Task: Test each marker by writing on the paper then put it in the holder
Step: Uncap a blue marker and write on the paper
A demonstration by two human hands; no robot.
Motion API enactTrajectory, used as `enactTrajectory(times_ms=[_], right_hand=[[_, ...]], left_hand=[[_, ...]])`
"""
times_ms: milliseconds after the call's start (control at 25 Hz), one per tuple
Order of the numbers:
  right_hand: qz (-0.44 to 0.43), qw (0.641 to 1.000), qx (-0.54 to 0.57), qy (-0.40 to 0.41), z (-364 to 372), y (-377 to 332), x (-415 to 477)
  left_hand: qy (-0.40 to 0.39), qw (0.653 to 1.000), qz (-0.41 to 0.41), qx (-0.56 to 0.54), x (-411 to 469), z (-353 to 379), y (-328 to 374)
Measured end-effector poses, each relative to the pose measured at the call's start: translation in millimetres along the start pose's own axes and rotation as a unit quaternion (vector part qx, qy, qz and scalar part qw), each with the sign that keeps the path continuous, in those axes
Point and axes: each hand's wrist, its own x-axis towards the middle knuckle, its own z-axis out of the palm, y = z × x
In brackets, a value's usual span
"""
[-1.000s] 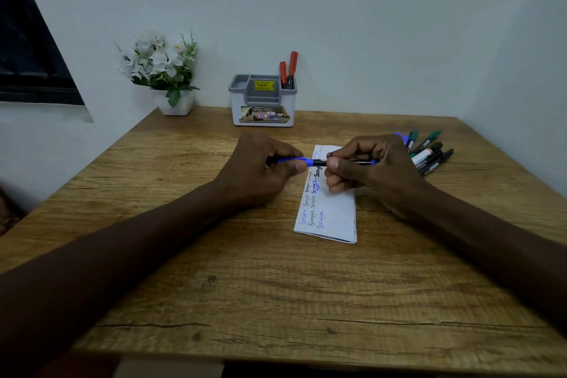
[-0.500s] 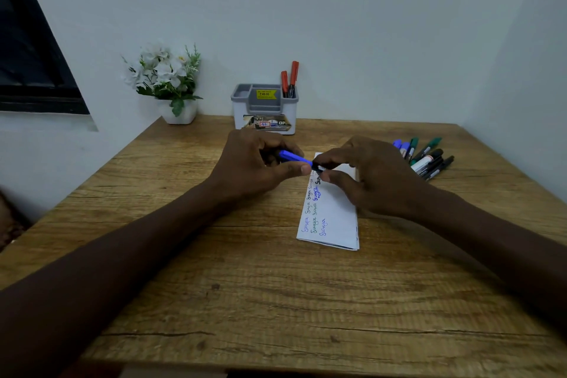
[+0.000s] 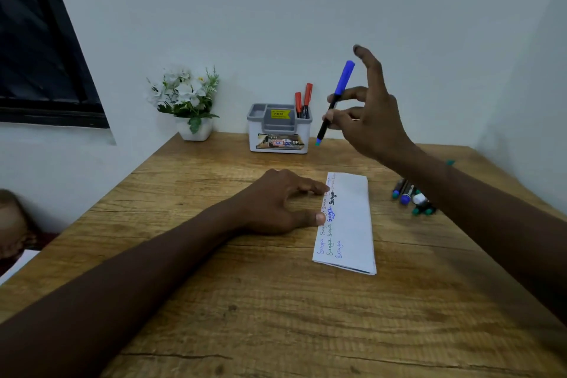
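- Above the desk's (image 3: 276, 301) far side, the right hand (image 3: 372, 120) is raised in the air, pinching a blue marker (image 3: 336, 101) between thumb and fingers; the index finger sticks up free.
- The marker is tilted, blue cap up, its small blue end down, hanging just right of the holder (image 3: 279, 129) and not touching it.
- The holder, a grey-and-white box with a yellow label, stands at the back of the desk by the wall; two red markers (image 3: 303, 100) stand upright in its right rear compartment.
- The left hand (image 3: 276, 202) lies on the desk, loosely open and gripping nothing, with fingertips and thumb touching the left edge of the paper (image 3: 349, 221).
- The paper is folded long and lies flat mid-desk; handwritten words in green, blue, black and faint red run along its left margin.
- A cluster of spare markers (image 3: 411, 196) lies on the desk right of the paper, partly hidden by the right forearm.
- A white pot of flowers (image 3: 187, 101) stands left of the holder, against the wall.
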Motion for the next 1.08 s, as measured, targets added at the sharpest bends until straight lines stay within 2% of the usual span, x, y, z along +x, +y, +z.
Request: enactTrajectory(times_ms=[240,440,640,800,1080], right_hand=[[0.008,0.996,-0.009,0.084,52,14,74],[0.054,0.991,-0.003,0.126,76,35,106],[0.07,0.992,-0.026,0.1,90,55,111],[0.069,0.995,-0.056,0.044,95,59,113],[0.078,0.992,-0.093,0.014,93,72,120]], left_hand=[[-0.041,0.999,-0.01,0.025,1,6,6],[-0.062,0.998,-0.011,0.028,5,8,2],[-0.07,0.997,-0.015,0.018,6,8,-1],[-0.067,0.998,-0.009,0.018,6,9,-1],[-0.069,0.997,-0.008,0.017,5,7,1]])
